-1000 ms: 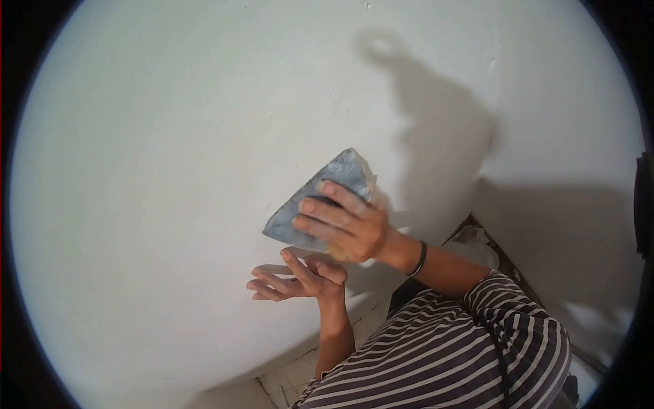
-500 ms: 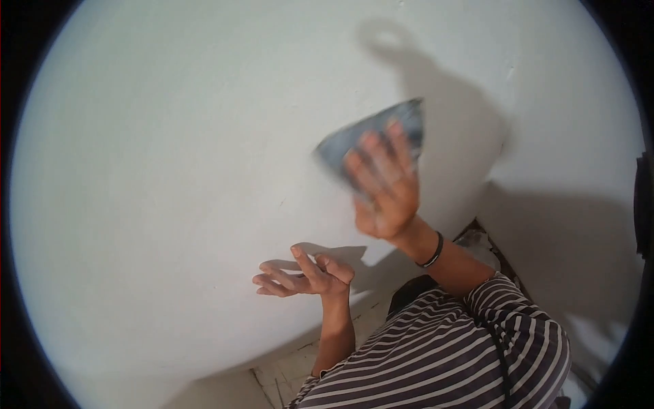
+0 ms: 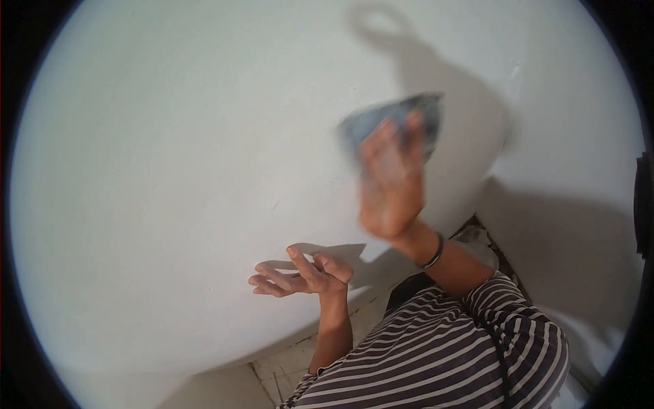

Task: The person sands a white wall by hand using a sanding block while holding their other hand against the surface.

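A blue-grey sheet with a straight upper edge and a roughly triangular outline, perhaps a scraper blade (image 3: 371, 121), lies close against the pale wall (image 3: 170, 157). My right hand (image 3: 394, 177) grips it, fingers spread over its face; both are blurred by motion. Any handle is hidden behind the palm. Lower left of it, my left hand (image 3: 303, 274) is raised near the wall with fingers apart and nothing in it.
On the right a second wall (image 3: 579, 157) meets the first at a corner. Tiled floor (image 3: 289, 368) shows below my left forearm. A dark object (image 3: 642, 204) stands at the far right edge. Shadows fall on both walls.
My right hand and the blue-grey sheet have moved a little to the right, and the sheet has turned slightly. My left hand has barely shifted left.
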Demonstrator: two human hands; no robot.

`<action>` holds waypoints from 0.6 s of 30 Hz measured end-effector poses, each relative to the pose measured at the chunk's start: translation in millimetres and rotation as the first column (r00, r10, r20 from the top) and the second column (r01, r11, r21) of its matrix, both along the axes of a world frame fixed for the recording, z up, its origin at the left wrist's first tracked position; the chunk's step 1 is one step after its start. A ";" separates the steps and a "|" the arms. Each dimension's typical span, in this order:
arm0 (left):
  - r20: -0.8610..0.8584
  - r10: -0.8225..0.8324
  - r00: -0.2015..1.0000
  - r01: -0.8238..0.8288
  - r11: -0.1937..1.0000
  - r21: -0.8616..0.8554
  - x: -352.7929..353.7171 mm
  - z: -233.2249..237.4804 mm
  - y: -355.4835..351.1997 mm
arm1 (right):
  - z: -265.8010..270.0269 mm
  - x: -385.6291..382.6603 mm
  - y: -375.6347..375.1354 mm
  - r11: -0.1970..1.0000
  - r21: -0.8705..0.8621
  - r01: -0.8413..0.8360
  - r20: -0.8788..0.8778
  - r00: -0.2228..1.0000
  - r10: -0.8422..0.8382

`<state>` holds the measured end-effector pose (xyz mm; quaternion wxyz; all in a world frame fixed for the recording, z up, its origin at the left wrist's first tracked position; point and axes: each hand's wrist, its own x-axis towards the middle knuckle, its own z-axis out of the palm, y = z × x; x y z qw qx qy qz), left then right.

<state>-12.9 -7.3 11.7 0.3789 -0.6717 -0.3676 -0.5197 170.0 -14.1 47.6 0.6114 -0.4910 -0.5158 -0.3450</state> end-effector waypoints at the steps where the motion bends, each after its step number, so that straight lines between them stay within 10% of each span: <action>1: 0.023 0.000 1.000 0.001 1.000 -0.019 1.8 -2.0 -0.6 | -7.6 -14.2 -1.4 0.998 0.011 -0.059 0.017 0.998 0.059; 5: 0.013 -0.040 0.999 0.040 0.999 -0.029 5.2 1.5 -4.2 | -15.0 -30.8 -9.3 0.984 0.014 -0.178 0.128 0.976 0.175; 9: 0.006 -0.021 1.000 0.022 1.000 -0.013 -5.3 -4.6 1.8 | 2.4 1.4 5.3 0.983 0.184 -0.022 -0.125 0.991 0.045; 18: 0.007 -0.019 1.000 0.019 1.000 -0.024 -0.1 0.3 -2.2 | -13.6 -17.1 -7.8 0.987 -0.009 -0.158 0.105 0.982 0.158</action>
